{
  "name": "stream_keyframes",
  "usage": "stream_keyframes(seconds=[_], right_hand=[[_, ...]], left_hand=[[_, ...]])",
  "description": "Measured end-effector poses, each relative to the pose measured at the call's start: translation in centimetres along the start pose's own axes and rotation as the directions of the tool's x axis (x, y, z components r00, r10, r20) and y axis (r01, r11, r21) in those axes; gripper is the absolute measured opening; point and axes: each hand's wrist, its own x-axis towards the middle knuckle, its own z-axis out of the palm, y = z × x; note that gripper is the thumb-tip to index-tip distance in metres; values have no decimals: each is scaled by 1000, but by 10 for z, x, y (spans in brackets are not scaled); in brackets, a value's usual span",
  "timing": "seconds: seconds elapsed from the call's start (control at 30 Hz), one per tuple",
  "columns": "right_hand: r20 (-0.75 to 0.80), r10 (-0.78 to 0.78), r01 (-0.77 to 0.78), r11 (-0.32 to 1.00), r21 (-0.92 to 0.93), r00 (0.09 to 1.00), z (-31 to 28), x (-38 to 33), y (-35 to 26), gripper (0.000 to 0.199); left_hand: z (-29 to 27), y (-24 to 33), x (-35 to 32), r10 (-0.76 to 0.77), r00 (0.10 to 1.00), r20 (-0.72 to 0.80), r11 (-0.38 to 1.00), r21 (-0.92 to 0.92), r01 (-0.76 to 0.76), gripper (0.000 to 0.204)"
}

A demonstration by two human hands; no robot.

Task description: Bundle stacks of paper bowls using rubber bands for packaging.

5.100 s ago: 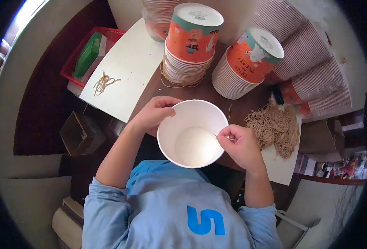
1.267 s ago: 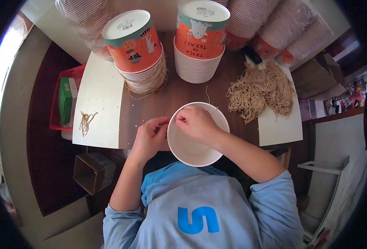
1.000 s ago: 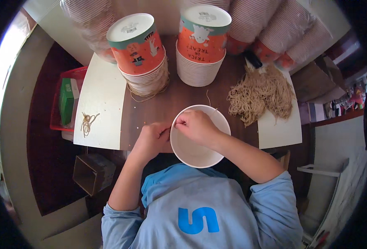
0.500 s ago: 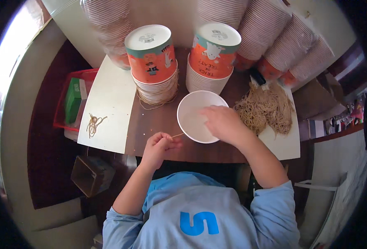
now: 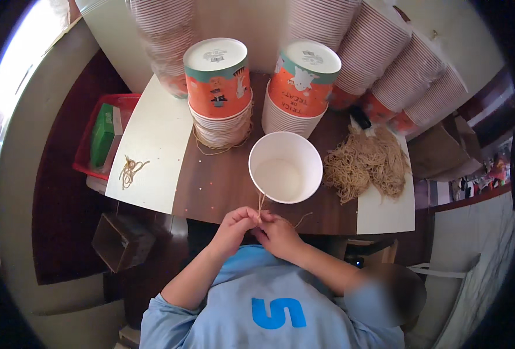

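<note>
— Fingers of the left hand (image 5: 234, 224) and right hand (image 5: 276, 234) are pinched together on a thin string (image 5: 261, 203), right at the table's near edge.

— Where does it lead?

— Up to the rim of the white cup (image 5: 285, 167), which stands open on the brown table (image 5: 222, 180).

— Any packaging?

— Two orange cup stacks (image 5: 218, 87) with teal bands stand behind it. A green box (image 5: 102, 134) sits in the red tray (image 5: 88, 152) at left; a string heap (image 5: 365, 168) lies at right.
</note>
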Motion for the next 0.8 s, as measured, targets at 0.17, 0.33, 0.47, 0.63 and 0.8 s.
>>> stream_keyframes(seconds=[0.17,0.33,0.47,0.63,0.8], right_hand=[[-107,79,-69,993,91,991,-28,3,-8,22],[195,391,-415,625,662,899,-26,12,-8,15],[111,395,-380,711,592,912,-20,12,-9,15],[11,309,-277,837,471,951,-23,10,-10,13],[-79,246,-198,901,387,966,-26,13,-11,12]], left_hand=[[-8,-4,-10,161,978,-130,898,431,-91,3],[9,-4,-12,347,936,-50,690,690,-219,5],[1,-5,-13,344,938,-49,636,747,-194,15],[11,19,-5,296,953,-66,665,731,-156,27],[14,25,7,330,928,174,281,920,-272,42]])
